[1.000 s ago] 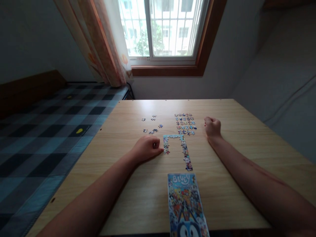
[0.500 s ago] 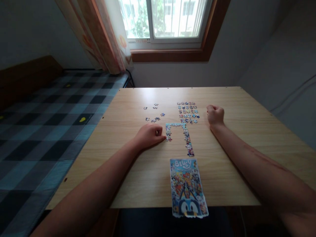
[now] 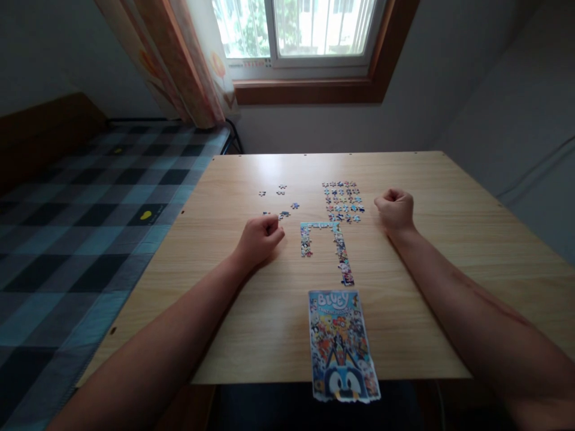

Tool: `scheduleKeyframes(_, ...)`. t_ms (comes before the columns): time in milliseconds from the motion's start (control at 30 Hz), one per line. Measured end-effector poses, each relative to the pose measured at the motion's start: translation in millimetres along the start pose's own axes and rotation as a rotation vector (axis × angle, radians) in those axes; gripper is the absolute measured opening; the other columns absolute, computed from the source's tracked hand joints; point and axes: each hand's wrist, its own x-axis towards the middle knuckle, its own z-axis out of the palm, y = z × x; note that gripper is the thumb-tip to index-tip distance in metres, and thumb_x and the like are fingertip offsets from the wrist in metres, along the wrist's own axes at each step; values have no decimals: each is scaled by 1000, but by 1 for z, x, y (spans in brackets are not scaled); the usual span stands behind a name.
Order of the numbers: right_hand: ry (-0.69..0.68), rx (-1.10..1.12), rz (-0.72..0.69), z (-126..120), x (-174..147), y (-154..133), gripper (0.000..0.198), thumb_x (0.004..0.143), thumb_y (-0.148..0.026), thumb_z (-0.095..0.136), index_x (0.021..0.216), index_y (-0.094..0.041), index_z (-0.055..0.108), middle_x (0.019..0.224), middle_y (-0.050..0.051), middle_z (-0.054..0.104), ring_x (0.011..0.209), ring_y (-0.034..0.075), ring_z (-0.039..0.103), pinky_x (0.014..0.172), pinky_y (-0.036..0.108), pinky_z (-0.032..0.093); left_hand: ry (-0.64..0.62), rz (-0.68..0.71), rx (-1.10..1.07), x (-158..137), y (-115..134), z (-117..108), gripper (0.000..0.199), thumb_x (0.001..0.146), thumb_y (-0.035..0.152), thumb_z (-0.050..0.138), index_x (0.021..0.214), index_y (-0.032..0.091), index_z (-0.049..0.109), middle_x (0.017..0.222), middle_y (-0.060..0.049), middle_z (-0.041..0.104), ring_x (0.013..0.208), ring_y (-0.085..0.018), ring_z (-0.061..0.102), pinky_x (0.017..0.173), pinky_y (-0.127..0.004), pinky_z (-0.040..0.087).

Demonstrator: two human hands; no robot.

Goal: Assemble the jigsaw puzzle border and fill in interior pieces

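My left hand [image 3: 260, 240] rests on the table in a loose fist, with nothing showing in its fingers. It lies left of a partly joined jigsaw puzzle [image 3: 342, 251], apart from it. The joined pieces form a top edge, a short left side and a longer right side. Just beyond my left hand are several loose puzzle pieces [image 3: 284, 214], one partly covered by it. My right hand [image 3: 395, 209] is closed in a fist on the table, nothing visible in it. Left of that fist lie rows of loose puzzle pieces [image 3: 342, 200].
A picture sheet lettered "BLUEY" [image 3: 342, 344] lies below the puzzle and overhangs the table's [image 3: 251, 335] near edge. Left of the table stands a bed with a checked cover [image 3: 112, 239]. A window [image 3: 321, 30] and a curtain [image 3: 166, 60] are behind.
My left hand has moved left, away from the puzzle's left side, and stays closed. My right hand remains in a fist at about the same place. The view has tilted slightly.
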Motion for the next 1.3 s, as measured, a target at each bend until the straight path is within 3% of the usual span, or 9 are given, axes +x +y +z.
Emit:
scheduleKeyframes(333, -57, -110, -118, -4, -10, -21, 30, 60, -13, 51, 51, -23, 25, 52, -7, 22, 53, 9, 23, 51, 28, 19, 127, -80, 5, -2, 3, -5, 44, 83, 31, 55, 54, 21, 22, 53, 5, 22, 51, -10, 25, 53, -29, 23)
scheduleKeyframes(533, -49, -65, -195, -1, -10, -20, 19, 57, -13, 49, 55, -23, 33, 56, -6, 32, 55, 11, 30, 52, 27, 24, 216, -135, -87, -2, -1, -7, 47, 85, 33, 58, 54, 22, 24, 53, 5, 23, 51, -10, 26, 52, -29, 24)
scheduleKeyframes(733, -86, 77, -122, -1, -7, -9, 7, 56, -15, 46, 59, -21, 48, 59, -4, 48, 57, 13, 45, 52, 25, 33, 270, -211, -146, -2, -6, -8, 46, 84, 33, 59, 53, 22, 26, 50, 5, 27, 49, -10, 29, 51, -29, 26)
scheduleKeyframes(933, -194, 128, 3, -1, -10, -11, 19, 53, -18, 40, 54, -21, 58, 47, -3, 51, 43, 12, 43, 44, 25, 29, 304, -229, -106, -1, -9, -9, 45, 81, 32, 59, 53, 22, 26, 50, 5, 27, 49, -10, 29, 51, -28, 27)
scheduleKeyframes(1300, -151, 110, -63, -6, -5, -22, 15, 48, -17, 37, 47, -21, 52, 46, -3, 45, 48, 12, 39, 49, 25, 27, 350, -202, -59, 1, -12, -9, 41, 76, 28, 60, 53, 21, 27, 51, 6, 27, 51, -10, 27, 52, -28, 26)
